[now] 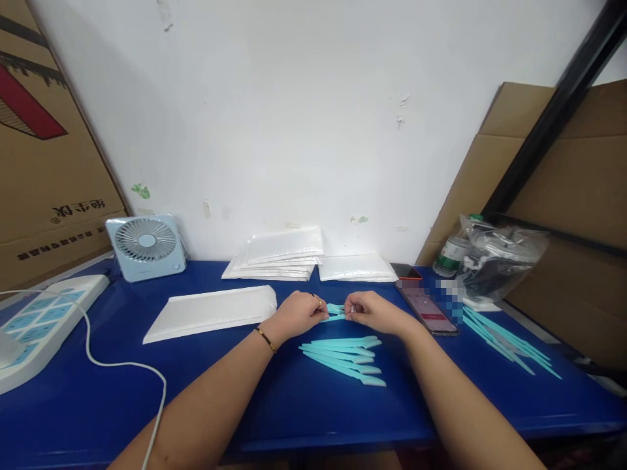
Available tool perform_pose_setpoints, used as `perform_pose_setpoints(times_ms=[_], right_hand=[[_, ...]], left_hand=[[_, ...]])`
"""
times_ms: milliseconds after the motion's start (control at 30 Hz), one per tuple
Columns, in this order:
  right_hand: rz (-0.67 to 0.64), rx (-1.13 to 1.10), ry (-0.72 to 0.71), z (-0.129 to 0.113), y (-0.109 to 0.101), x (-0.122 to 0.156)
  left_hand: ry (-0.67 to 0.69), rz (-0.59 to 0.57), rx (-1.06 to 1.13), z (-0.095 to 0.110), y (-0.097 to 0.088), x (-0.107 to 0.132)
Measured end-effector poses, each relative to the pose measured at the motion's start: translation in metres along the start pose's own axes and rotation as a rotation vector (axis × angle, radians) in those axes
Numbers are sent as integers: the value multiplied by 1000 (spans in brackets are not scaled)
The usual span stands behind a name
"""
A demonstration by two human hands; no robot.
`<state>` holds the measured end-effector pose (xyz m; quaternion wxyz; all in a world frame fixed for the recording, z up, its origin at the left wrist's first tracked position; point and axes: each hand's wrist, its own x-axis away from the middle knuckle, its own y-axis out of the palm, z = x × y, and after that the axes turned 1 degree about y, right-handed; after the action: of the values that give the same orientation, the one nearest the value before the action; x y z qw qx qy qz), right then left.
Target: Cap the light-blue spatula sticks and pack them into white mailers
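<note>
My left hand [298, 314] and my right hand [373, 312] meet at the middle of the blue table [304, 405], both pinched on the same small bunch of light blue plastic sticks [336, 311]. The left wrist wears a thin gold bracelet and one finger a ring. Just in front of my hands lie several more light blue sticks [345, 358] in a loose row. Another heap of light blue sticks [504, 339] lies at the right.
A white padded envelope [210, 313] lies left of my hands; stacks of envelopes [281, 254] sit by the wall. A phone [427, 307], a plastic bag [494, 258], a small fan [145, 247], a power strip [42, 323] with cable, and cardboard boxes [49, 150] surround the table.
</note>
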<state>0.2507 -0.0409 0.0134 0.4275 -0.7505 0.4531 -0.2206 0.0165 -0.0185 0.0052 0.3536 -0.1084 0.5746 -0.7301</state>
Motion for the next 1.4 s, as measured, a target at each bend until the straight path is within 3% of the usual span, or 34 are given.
perform_pose_setpoints(times_ms=[200,367,533,633,733,800,900,967,1067,1267,1400], right_hand=[[142,14,101,9,-4,-3],[127,-81,67,7,-4,-4],[166,-24,129,18,-7,-4],[165,-2,140,19,-10,-1],[76,-79,64,13,-17,6],[-71,-114,24,8,-23,11],[-281,-60,52,1,-27,14],[-318,-14,64,-2,-25,14],[-261,28,18,-4,-17,11],[-174,-39,28,-1,-4,3],[-13,-170,19,-1,-7,3]], left_hand=[[-111,127,-74,-9,2,-4],[-78,107,-115,-8,3,-5],[-192,106,-115,-19,1,-3],[-161,84,-57,-26,6,-1],[-86,17,7,-30,14,0],[-79,1,27,-31,17,-1],[-123,72,27,-28,16,-1],[-141,147,19,-23,11,0],[-99,157,42,-10,5,1],[51,-36,-18,7,4,1],[14,9,-15,3,5,0]])
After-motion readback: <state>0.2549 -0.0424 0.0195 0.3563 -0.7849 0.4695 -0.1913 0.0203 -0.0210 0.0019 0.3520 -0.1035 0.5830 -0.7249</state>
